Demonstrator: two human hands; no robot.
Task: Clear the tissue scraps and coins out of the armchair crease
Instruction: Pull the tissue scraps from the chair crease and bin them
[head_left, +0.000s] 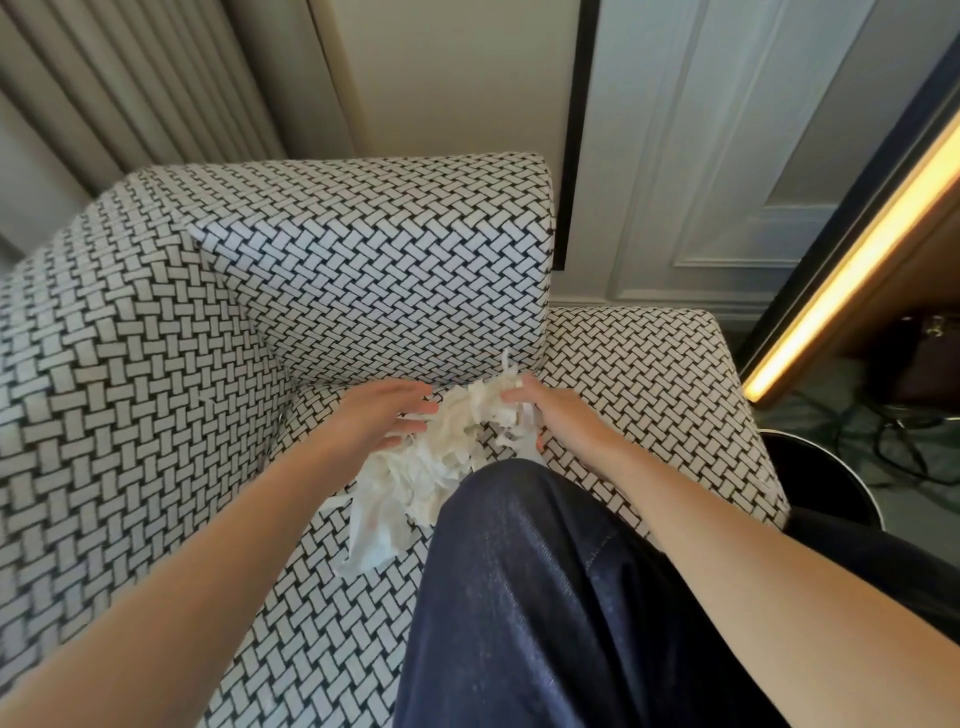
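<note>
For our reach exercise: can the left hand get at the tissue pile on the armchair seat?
Likely yes: the left hand hovers open right at the tissue pile, nothing between them; the knee lies beside it.

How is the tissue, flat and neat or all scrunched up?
Scrunched up. The tissue scraps lie in a crumpled, torn heap on the armchair seat, and the right hand pinches the top end.

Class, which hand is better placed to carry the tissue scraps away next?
Right, probably: the right hand grips the tissue with curled fingers; the left hand only touches it with straight fingers.
</note>
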